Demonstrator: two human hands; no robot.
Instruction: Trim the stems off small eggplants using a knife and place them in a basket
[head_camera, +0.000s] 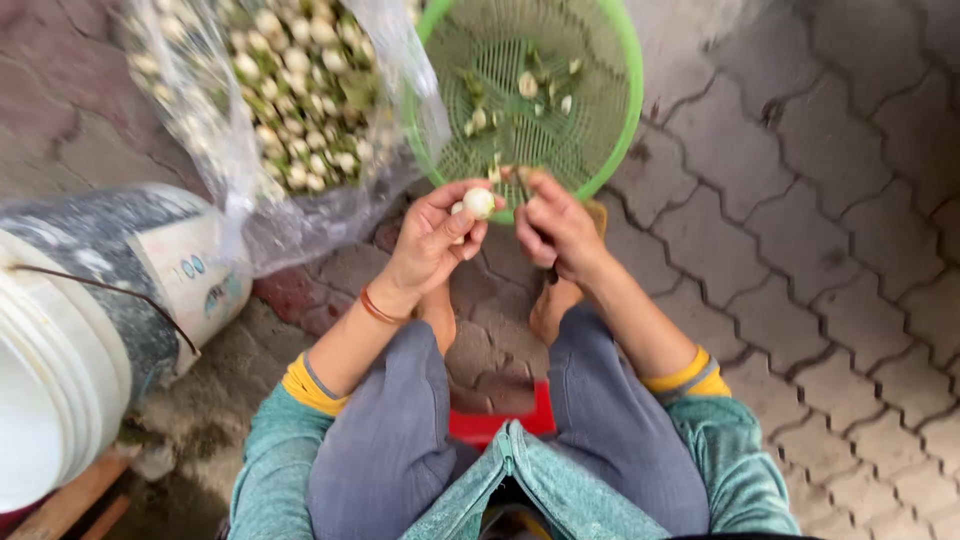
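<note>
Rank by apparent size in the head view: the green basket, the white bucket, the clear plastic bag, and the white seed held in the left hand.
1. White bucket, though it lies nearer the camera and is cut off by the frame.
2. Clear plastic bag and green basket: look similar, unranked.
3. White seed in the left hand, clearly smallest.

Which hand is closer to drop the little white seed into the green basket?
Probably left: the left hand pinches the white seed beside the green basket rim; the right hand doesn't hold it.

Soft even daylight, faint shadows, slight blur, wide-angle bending at edges.
</note>
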